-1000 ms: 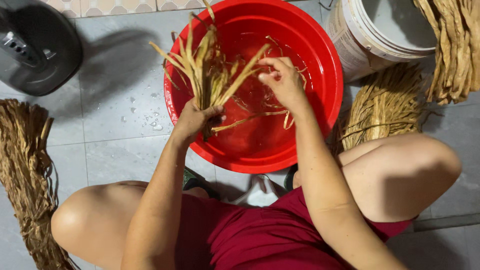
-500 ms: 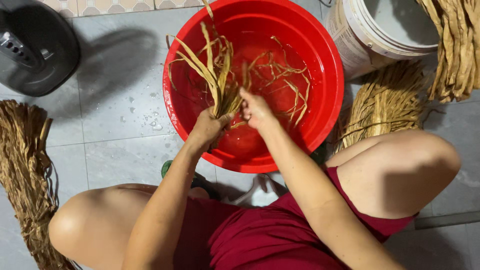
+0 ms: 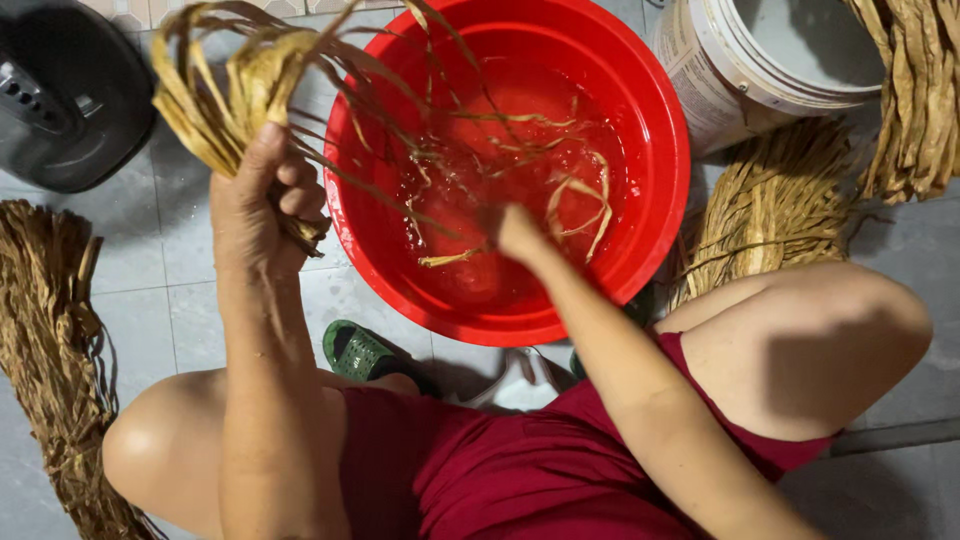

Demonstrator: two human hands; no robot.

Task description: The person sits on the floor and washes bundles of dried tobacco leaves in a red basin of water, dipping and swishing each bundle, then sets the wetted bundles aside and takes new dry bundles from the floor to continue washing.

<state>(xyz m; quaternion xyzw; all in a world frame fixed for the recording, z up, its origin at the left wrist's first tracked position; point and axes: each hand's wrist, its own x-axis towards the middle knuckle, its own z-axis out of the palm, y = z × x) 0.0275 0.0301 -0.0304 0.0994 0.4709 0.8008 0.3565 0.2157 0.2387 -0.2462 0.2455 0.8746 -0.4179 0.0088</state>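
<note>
Now the left hand (image 3: 262, 205) has lifted its bundle of wet straw strips (image 3: 235, 85) clear of the red basin (image 3: 655, 120) — fist clenched round the stems — while the right hand (image 3: 520, 232) dips back in; its blurred fingers' grip cannot be told.

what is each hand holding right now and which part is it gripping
The left hand grips a bunch of straw strips at its lower end. The right hand is in the red basin; whether it holds anything cannot be told.

A white bucket (image 3: 770, 60) stands on the grey tiled floor (image 3: 130, 300), a black appliance (image 3: 65, 90) opposite, green sandal (image 3: 362, 350) below.
</note>
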